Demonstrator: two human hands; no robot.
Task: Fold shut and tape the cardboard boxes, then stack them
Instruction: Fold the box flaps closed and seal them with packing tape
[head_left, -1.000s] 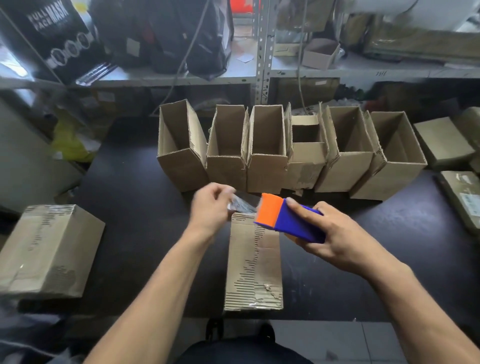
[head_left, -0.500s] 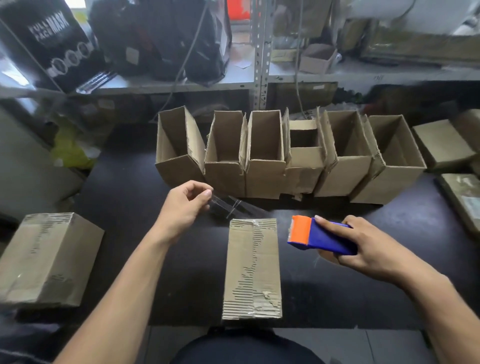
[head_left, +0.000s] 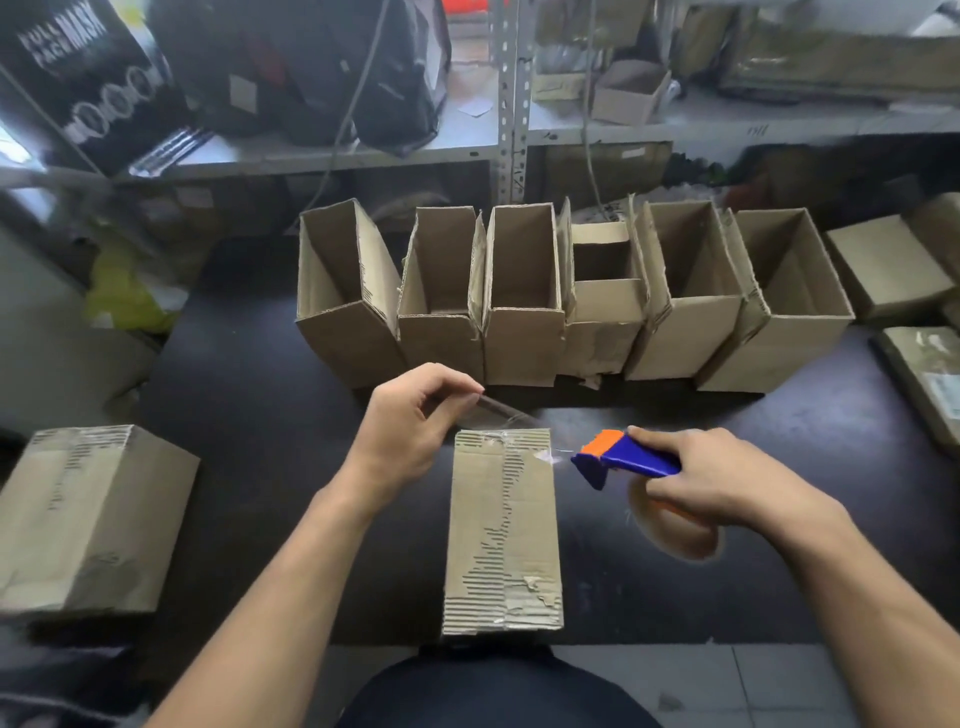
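Observation:
A closed cardboard box (head_left: 501, 530) lies lengthwise on the black table (head_left: 249, 415) right in front of me. My left hand (head_left: 410, 426) pinches the free end of a clear tape strip (head_left: 501, 415) just beyond the box's far left corner. My right hand (head_left: 711, 478) grips a blue and orange tape dispenser (head_left: 623, 457) beside the box's far right corner, its tape roll (head_left: 675, 530) below the hand. The strip runs from the dispenser across the box's far end. Several open boxes (head_left: 524, 306) stand in a row behind.
A taped box (head_left: 88, 514) sits at the table's left edge. More closed boxes (head_left: 888, 265) lie at the far right. Metal shelving (head_left: 511, 98) with bags and small cartons rises behind the table. The floor shows beyond the near edge.
My left hand moved back right to the box's far left corner with the tape end. My right hand turned the dispenser and brought it down beside the far right corner.

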